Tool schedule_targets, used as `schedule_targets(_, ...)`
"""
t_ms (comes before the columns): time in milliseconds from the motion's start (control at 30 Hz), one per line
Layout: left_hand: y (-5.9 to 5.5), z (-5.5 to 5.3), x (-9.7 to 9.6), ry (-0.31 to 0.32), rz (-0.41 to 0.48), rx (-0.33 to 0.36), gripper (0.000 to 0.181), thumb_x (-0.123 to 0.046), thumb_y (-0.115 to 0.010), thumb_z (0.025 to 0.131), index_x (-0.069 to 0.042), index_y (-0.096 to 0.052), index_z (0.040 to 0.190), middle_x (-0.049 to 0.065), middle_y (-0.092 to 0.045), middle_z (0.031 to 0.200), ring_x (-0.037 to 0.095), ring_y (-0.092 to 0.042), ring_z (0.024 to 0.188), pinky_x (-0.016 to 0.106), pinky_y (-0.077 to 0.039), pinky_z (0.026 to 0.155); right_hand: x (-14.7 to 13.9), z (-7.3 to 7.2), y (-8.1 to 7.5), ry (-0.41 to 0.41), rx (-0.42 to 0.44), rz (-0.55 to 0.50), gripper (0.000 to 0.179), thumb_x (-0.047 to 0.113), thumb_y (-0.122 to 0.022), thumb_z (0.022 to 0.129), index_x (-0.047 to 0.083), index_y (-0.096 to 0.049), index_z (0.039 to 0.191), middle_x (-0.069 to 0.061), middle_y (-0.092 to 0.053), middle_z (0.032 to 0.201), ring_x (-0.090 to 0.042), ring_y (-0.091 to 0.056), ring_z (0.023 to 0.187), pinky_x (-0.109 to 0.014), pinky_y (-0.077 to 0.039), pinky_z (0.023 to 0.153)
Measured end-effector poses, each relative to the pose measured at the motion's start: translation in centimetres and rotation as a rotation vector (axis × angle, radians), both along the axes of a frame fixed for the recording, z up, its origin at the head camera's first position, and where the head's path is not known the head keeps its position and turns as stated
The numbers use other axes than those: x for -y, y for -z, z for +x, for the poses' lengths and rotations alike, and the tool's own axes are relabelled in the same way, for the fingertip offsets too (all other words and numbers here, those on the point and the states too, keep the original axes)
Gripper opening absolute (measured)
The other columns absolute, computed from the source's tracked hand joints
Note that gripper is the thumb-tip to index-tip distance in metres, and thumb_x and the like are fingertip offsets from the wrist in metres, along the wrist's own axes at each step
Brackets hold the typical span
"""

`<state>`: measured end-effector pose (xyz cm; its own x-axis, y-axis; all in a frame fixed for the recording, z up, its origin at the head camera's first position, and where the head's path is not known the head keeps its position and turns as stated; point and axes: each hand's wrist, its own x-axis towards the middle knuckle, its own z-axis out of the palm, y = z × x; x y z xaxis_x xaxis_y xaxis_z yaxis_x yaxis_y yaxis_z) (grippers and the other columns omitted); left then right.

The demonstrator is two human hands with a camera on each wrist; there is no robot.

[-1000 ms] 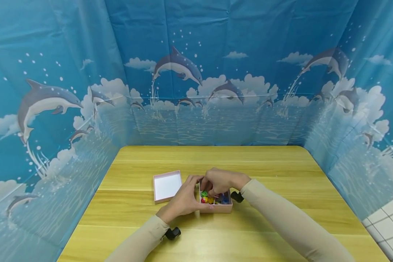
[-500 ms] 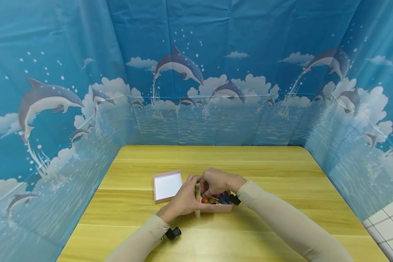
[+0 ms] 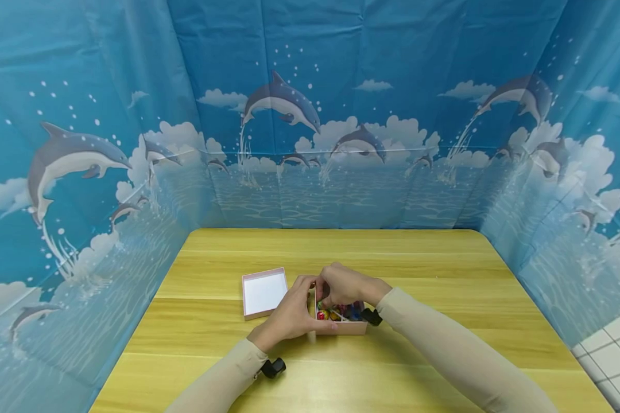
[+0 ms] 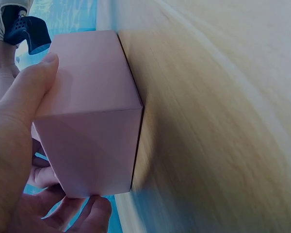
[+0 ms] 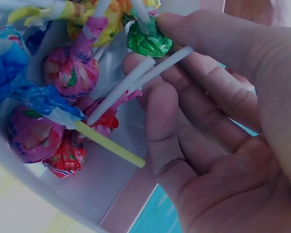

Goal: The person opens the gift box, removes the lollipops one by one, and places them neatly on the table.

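A pink box (image 3: 348, 328) full of wrapped lollipops sits on the table. My left hand (image 3: 291, 310) grips its left end, thumb along the near wall and fingers at the far side; the left wrist view shows the box (image 4: 89, 145) from outside. Inside the box, my right hand (image 3: 345, 285) pinches a green lollipop (image 5: 150, 42) between thumb and fingers at the left end. Beside it lie a yellow lollipop (image 5: 99, 30), a pink lollipop (image 5: 70, 73), a red lollipop (image 5: 65, 155) and a blue wrapper (image 5: 7, 63). White sticks cross near my fingers.
Left of the box lies a box lid (image 3: 264, 292), its white inside facing up. The wooden table (image 3: 423, 367) ends at a blue dolphin-print curtain (image 3: 315, 195) on the far side. A black camera mount (image 3: 272, 367) is strapped to my left wrist.
My right hand has shifted slightly left and closed in on the green lollipop, covering more of it. The left hand and the box stay in place.
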<state>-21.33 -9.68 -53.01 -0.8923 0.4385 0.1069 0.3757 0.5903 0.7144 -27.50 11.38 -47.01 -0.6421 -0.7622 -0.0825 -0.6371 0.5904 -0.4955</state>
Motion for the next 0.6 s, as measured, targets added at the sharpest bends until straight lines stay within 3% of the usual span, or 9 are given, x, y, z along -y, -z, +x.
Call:
schedule_targets(400,0.3,0.0,-0.1,-0.011,0.003,-0.003,0.114,-0.065,-0.101,0.086,-0.017,-0.046,0.174,0.009,-0.054,0.168,0.031,-0.062,0.149,0.057,-0.057,0.124,-1.2,-0.1,-0.2,0.031,0.074,-0.115,0.015,-0.002,-0.084,0.101,0.004,-0.088,0.113,-0.005,-0.087,0.106,-0.003,-0.078,0.087,-0.022,-0.067,0.08)
schedule_targets(600,0.2,-0.1,-0.1,-0.013,-0.011,0.002,0.116,-0.067,-0.1,0.087,-0.016,-0.044,0.175,0.01,-0.053,0.17,0.031,-0.063,0.146,0.057,-0.058,0.122,-1.8,-0.1,-0.8,0.058,0.032,-0.173,0.016,-0.003,-0.079,0.104,0.003,-0.088,0.115,-0.008,-0.088,0.11,-0.005,-0.081,0.09,-0.022,-0.068,0.08)
